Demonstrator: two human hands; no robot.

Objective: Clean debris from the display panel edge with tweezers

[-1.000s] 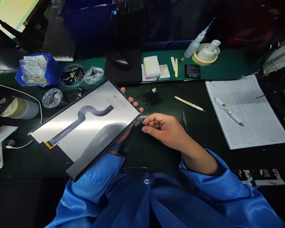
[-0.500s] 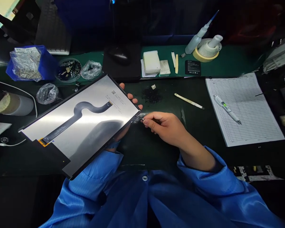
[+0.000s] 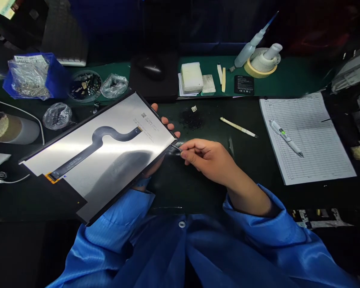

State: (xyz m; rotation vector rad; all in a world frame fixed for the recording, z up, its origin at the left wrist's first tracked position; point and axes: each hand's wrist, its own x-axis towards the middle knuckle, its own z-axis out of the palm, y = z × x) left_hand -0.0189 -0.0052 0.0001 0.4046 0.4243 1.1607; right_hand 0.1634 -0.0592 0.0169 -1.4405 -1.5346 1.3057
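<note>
1. We've got the display panel off the bench, silvery back facing us, long side slanting. Left hand is curled round it from underneath, fingertips showing past the far edge nr the right end. How tight we're gripping: can't tell, most of the hand's hidden.
2. Right hand is pinched on a thin tool, tip at the panel's edge close to the corner. Hands are apart, w/ the tool bridging them. Tweezers or pick, can't tell.
3. Main risk, we reckon: tip slips & scratches the backing or chips the edge. Cause: too much push at a shallow angle.
4. Panel could tip/drop, b/c our hold is at the right end & the left end overhangs unsupported.
5. Ribbon cable could crease or tear at its orange end if that corner knocks the bench.
6. Black crumbs & a white scrap lie just beyond our fingers; poss. grit scratches if we lay the panel there.
</note>
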